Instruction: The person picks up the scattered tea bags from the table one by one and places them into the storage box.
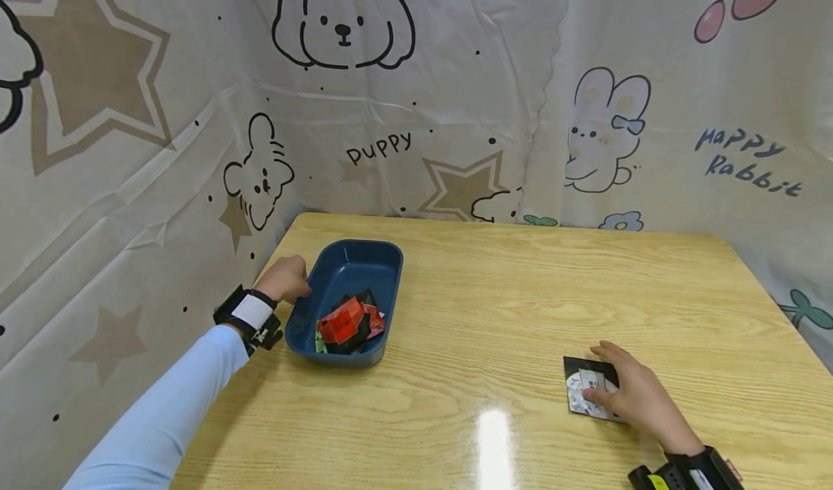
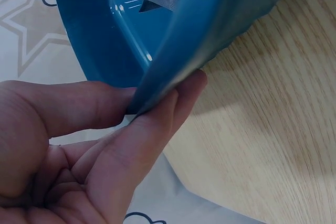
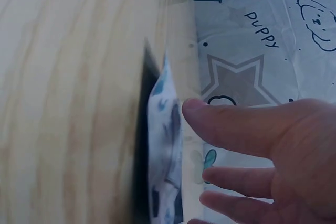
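A deep blue plastic tub (image 1: 364,262) stands on the left part of the table. My left hand (image 1: 284,279) pinches its left rim; in the left wrist view the thumb is on the inside of the wall (image 2: 184,35) and the fingers on the outside. Small red, black and green packets (image 1: 343,322) lie in the tub's near end. Over at the right, a flat black-and-white packet (image 1: 575,396) lies on the table under my right hand (image 1: 634,396). That hand's thumb and fingers are spread over the packet; whether the thumb touches it I cannot tell.
The light wood-grain table (image 1: 481,295) reaches back to a printed cloth curtain (image 1: 455,100), which also hangs along the left side. Bare tabletop lies between the tub and the flat packet. A light reflection (image 1: 494,446) shows near the front.
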Demonstrator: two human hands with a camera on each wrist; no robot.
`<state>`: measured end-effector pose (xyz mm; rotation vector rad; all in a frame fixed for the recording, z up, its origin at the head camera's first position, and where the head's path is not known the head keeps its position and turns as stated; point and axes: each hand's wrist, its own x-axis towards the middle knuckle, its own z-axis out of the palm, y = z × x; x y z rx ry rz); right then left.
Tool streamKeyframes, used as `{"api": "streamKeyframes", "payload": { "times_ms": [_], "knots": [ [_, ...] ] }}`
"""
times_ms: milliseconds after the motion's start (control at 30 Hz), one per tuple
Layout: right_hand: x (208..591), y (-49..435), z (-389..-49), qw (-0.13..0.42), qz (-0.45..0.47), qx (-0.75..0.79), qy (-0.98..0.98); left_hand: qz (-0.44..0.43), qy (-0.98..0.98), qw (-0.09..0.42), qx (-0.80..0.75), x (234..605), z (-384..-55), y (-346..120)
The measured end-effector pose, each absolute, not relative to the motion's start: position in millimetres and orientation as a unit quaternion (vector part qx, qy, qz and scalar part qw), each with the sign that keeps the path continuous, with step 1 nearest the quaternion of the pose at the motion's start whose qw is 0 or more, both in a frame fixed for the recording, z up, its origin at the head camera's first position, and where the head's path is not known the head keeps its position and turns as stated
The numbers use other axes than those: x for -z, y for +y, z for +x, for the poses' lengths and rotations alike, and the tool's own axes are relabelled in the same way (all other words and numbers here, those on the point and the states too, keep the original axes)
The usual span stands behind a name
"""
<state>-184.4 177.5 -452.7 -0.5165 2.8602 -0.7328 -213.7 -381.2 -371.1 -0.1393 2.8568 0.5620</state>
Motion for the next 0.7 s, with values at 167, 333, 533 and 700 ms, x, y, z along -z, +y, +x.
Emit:
{"api": "streamKeyframes", "payload": {
  "times_ms": [167,333,533,700],
  "knots": [
    [456.4,178.0,-185.2,0.045,-0.184,0.225,0.956,-0.052,0.974,0.114,-0.187,371.3,-213.4,-380.5],
    [456.0,179.0,-186.6,0.051,-0.184,0.214,0.958,-0.057,0.974,0.118,-0.184,371.1,-214.0,-380.8],
    [451.5,180.4,-188.3,0.091,-0.152,0.234,0.956,-0.038,0.976,0.101,-0.187,372.2,-213.2,-381.8],
    [450.4,183.8,-188.0,0.112,-0.123,0.267,0.949,-0.027,0.977,0.090,-0.194,374.6,-213.2,-382.8]
  ]
}}
